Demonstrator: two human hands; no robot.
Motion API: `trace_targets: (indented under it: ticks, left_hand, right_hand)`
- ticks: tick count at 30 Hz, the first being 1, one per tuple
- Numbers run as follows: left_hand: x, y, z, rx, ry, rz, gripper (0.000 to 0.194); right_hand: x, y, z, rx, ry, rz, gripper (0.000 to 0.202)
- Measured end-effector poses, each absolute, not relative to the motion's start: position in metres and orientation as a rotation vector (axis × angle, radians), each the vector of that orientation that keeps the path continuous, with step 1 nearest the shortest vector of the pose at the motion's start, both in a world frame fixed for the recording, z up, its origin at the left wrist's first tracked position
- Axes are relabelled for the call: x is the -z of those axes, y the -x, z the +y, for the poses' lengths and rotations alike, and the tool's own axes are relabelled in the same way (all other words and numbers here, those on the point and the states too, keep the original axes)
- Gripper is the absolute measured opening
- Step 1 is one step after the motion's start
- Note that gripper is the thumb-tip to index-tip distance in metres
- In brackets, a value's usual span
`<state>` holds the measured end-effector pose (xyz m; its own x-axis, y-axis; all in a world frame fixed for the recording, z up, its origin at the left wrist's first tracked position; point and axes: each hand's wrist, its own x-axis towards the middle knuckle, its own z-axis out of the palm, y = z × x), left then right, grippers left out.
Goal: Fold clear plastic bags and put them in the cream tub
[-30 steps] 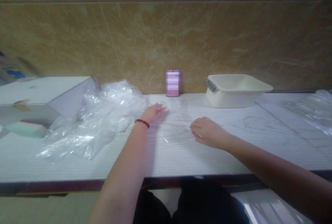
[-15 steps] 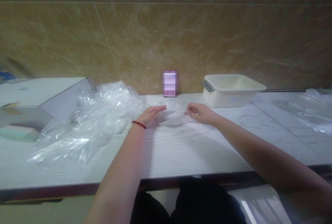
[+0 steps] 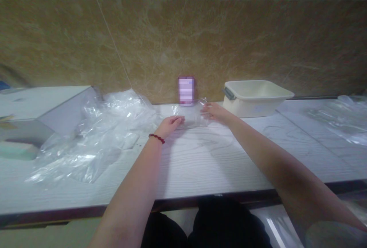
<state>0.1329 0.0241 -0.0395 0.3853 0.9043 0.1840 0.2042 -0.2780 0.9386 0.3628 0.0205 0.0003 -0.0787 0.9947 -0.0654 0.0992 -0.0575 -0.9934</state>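
I look down through the head camera at two bare arms reaching across a pale table (image 3: pixel 197 175) with wavy wood lines. A thin, see-through bag (image 3: pixel 192 118) is in the middle, between the two hands, just in front of a phone (image 3: pixel 186 91) that stands up by the brown wall (image 3: pixel 200 41). The phone's screen is made of blurry squares, so I can't read it.

My left hand (image 3: pixel 171 124) is at the left side of the bag. Its fingers are close together, and they point to the right. My right hand (image 3: pixel 215 112) is at the other side, a bit farther back, with its fingers a little bent at the bag's right edge. The bag is so clear and the picture so soft that I can't tell if either hand is pinching it or just touching it. A dark red bracelet (image 3: pixel 156 138) goes around the left wrist.

To the right of the phone, a cream tub (image 3: pixel 249 107) sits by the wall. It has a grey handle (image 3: pixel 228 93) on its left end. Far to the right is more shiny clear plastic (image 3: pixel 346 121).

On the left, a big heap of crinkly clear plastic (image 3: pixel 109 133) spreads over the table. It touches a white box (image 3: pixel 48 102). A pale green block (image 3: pixel 17 150) lies in front of the box. Dark clothes (image 3: pixel 229 223) show below the table's edge.
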Motion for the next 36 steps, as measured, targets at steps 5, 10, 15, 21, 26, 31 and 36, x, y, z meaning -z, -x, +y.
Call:
trace_targets:
  ticks: [5, 10, 15, 21, 26, 31, 36]
  left_hand:
    - [0.035, -0.132, 0.021, -0.798, -1.732, 0.955, 0.041]
    - [0.018, -0.120, 0.012, -0.457, -1.849, 0.908, 0.035]
    - [0.000, -0.113, 0.002, -0.155, -1.857, 0.773, 0.020]
    - [0.000, -0.121, -0.004, -0.266, -1.547, 0.808, 0.019]
    - [0.011, -0.133, 0.001, -0.524, -1.297, 0.974, 0.021]
    - [0.017, -0.135, 0.012, -0.710, -1.548, 1.340, 0.023]
    - [0.022, -0.139, 0.016, -0.780, -1.799, 1.657, 0.023]
  right_hand:
    - [0.015, -0.369, 0.005, -1.378, 1.203, -1.397, 0.036]
    - [0.011, -0.368, -0.023, -1.377, 1.196, -1.705, 0.025]
    - [0.007, -0.373, -0.050, -1.379, 1.048, -2.061, 0.026]
    - [0.004, -0.360, -0.058, -1.392, 1.265, -1.794, 0.017]
    - [0.012, -0.353, -0.041, -1.093, 1.678, -1.533, 0.008]
    - [0.020, -0.358, -0.030, -0.536, 1.859, -1.700, 0.016]
    - [0.022, -0.361, -0.022, -0.524, 1.914, -1.568, 0.020]
